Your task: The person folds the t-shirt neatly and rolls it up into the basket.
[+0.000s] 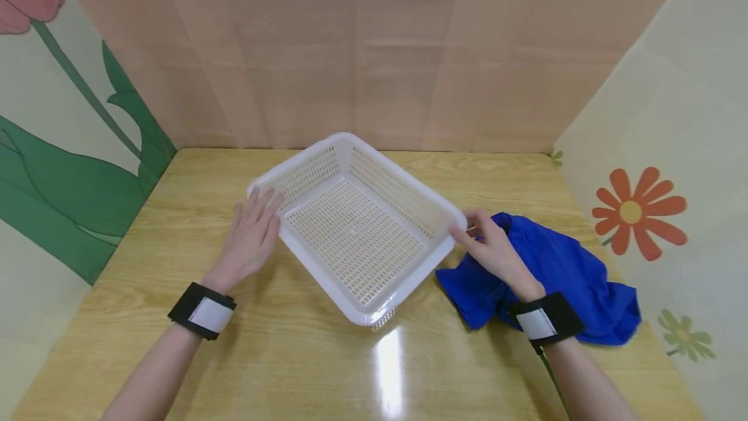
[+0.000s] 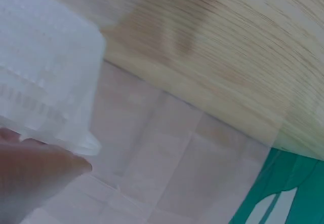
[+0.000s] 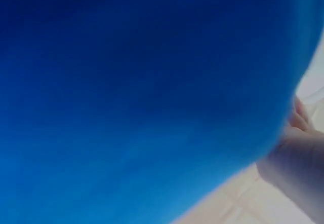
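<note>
A white plastic basket (image 1: 356, 239) with slotted walls and base is turned cornerwise in the head view, and it looks raised off the table. My left hand (image 1: 251, 232) lies against its left corner with straight fingers across the rim. In the left wrist view, part of that hand (image 2: 40, 178) shows beside the basket's edge (image 2: 55, 82). At the right corner, my right hand (image 1: 493, 249) pinches the rim between thumb and fingers. Below and beside that hand lies a crumpled blue cloth (image 1: 561, 271); the same cloth (image 3: 142, 92) hides most of the right wrist view.
The wood-grain table (image 1: 280, 356) carries everything. A pinkish covering (image 1: 374, 51) closes off its back edge, and flower-printed panels (image 1: 660, 226) stand at both sides. The blue cloth spreads towards the right edge.
</note>
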A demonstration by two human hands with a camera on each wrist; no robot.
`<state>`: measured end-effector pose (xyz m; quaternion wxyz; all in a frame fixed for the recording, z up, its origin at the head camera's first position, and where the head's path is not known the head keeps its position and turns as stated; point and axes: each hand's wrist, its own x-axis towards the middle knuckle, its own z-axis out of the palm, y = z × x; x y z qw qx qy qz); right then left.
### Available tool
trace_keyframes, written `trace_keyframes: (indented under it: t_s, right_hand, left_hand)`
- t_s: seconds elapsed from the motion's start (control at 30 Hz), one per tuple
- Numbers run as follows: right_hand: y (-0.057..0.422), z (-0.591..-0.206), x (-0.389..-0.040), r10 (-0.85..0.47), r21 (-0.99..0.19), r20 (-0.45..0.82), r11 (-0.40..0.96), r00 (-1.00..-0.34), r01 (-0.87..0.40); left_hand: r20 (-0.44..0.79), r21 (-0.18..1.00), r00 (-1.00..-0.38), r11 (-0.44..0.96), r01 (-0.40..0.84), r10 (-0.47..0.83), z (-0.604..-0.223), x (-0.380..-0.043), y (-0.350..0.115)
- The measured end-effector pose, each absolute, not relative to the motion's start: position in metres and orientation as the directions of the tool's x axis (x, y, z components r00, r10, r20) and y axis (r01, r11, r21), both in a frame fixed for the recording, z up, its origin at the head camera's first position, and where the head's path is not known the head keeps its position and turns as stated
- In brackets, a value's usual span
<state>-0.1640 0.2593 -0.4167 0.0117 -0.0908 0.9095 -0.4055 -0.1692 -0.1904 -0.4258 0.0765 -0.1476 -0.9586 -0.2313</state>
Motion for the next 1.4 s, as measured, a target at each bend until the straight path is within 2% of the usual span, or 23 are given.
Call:
trace_keyframes:
  t_s: [0.17, 0.33, 0.47, 0.7, 0.87, 0.97, 1.1, 1.17, 1.3, 1.4]
  right_hand:
    - [0.245, -0.416, -0.159, -0.228, -0.81, 0.01, 0.57, -0.974, -0.141]
    - [0.232, -0.417, -0.152, -0.295, -0.782, 0.007, 0.594, -0.956, -0.189]
    - [0.224, -0.42, -0.147, -0.33, -0.764, 0.026, 0.603, -0.944, -0.231]
    - [0.21, -0.428, -0.142, -0.371, -0.819, 0.064, 0.511, -0.926, -0.261]
    - [0.198, -0.429, -0.137, -0.371, -0.816, 0.042, 0.523, -0.928, -0.246]
    - [0.187, -0.429, -0.134, -0.414, -0.778, 0.1, 0.535, -0.905, -0.33]
    - [0.173, -0.43, -0.132, -0.494, -0.697, 0.24, 0.511, -0.836, -0.503]
    - [0.167, -0.429, -0.131, -0.536, -0.672, 0.266, 0.493, -0.801, -0.553]
    - [0.164, -0.424, -0.13, -0.601, -0.675, 0.226, 0.471, -0.767, -0.568]
    - [0.17, -0.421, -0.13, -0.594, -0.685, 0.199, 0.485, -0.78, -0.544]
  left_hand:
    - [0.314, 0.354, -0.885, 0.822, 0.445, 0.343, -0.413, -0.153, -0.171]
    - [0.205, 0.352, -0.812, 0.733, 0.583, 0.547, -0.393, -0.121, -0.136]
    - [0.142, 0.357, -0.748, 0.671, 0.65, 0.648, -0.39, -0.103, -0.116]
    - [0.203, 0.424, -0.688, 0.57, 0.703, 0.697, -0.394, -0.097, -0.115]
    - [0.199, 0.366, -0.629, 0.538, 0.759, 0.752, -0.396, -0.094, -0.119]
    - [0.166, 0.345, -0.637, 0.561, 0.753, 0.753, -0.394, -0.09, -0.118]
    - [0.15, 0.269, -0.68, 0.632, 0.727, 0.718, -0.391, -0.084, -0.111]
    - [0.169, 0.22, -0.712, 0.678, 0.701, 0.681, -0.392, -0.082, -0.105]
    - [0.243, 0.175, -0.777, 0.762, 0.623, 0.58, -0.399, -0.085, -0.094]
    - [0.289, 0.145, -0.799, 0.801, 0.581, 0.527, -0.407, -0.091, -0.09]
